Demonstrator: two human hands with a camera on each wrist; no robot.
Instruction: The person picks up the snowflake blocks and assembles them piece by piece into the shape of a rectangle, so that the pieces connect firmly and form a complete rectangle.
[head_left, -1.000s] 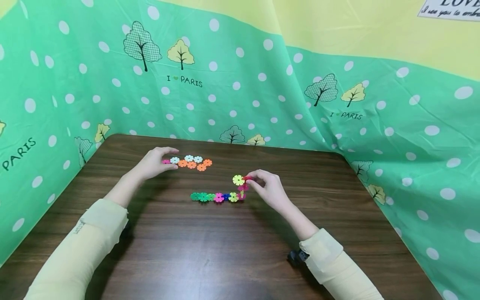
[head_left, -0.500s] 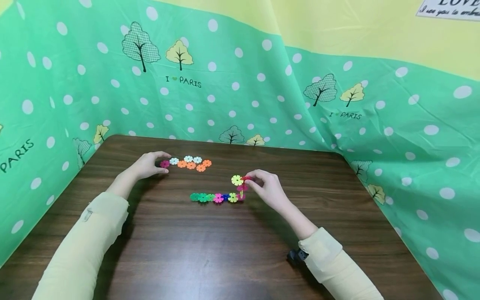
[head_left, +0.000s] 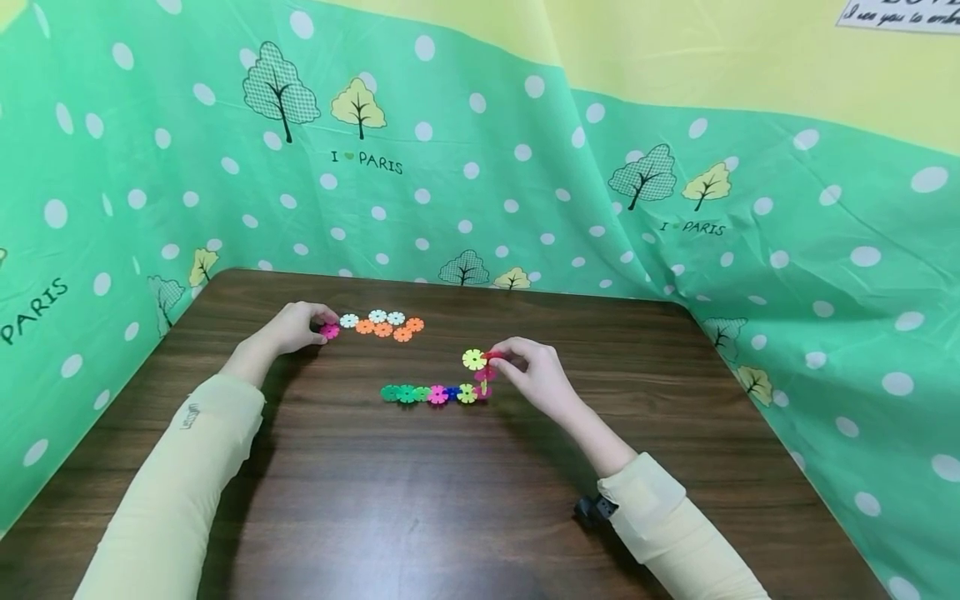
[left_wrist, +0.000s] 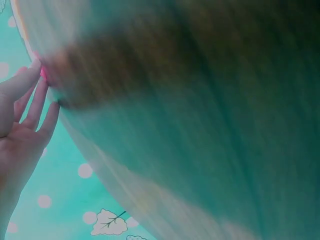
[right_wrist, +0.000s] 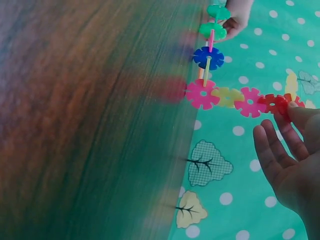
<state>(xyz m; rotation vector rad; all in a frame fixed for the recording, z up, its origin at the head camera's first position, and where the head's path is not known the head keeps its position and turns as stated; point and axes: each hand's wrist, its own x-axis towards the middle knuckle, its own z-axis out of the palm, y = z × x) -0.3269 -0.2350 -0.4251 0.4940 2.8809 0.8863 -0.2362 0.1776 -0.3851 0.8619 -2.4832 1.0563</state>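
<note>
In the head view my left hand [head_left: 298, 327] pinches a pink flower-shaped building disc [head_left: 330, 332] at the left end of the loose discs. The left wrist view shows thumb and fingertips meeting at that pink disc [left_wrist: 43, 73]. My right hand [head_left: 538, 377] pinches a red flower disc [head_left: 492, 356] at the top of an upright stack of joined discs. From the stack's foot a row of linked discs [head_left: 437, 395] runs left along the table, green, pink, blue and yellow. A yellow disc [head_left: 474, 359] sticks out left at the top. The right wrist view shows the red disc [right_wrist: 274, 103] between thumb and fingers.
Several loose orange discs [head_left: 383, 330] and white discs [head_left: 378, 317] lie flat right of my left hand. A small black device [head_left: 595, 511] sits by the right cuff. The dark wooden table [head_left: 420, 500] ends at a green dotted curtain [head_left: 465, 192].
My left hand has drawn slightly left and closed its fingers in on the pink disc, which has moved a little away from the white one. The right hand has stayed at the stack's top.
</note>
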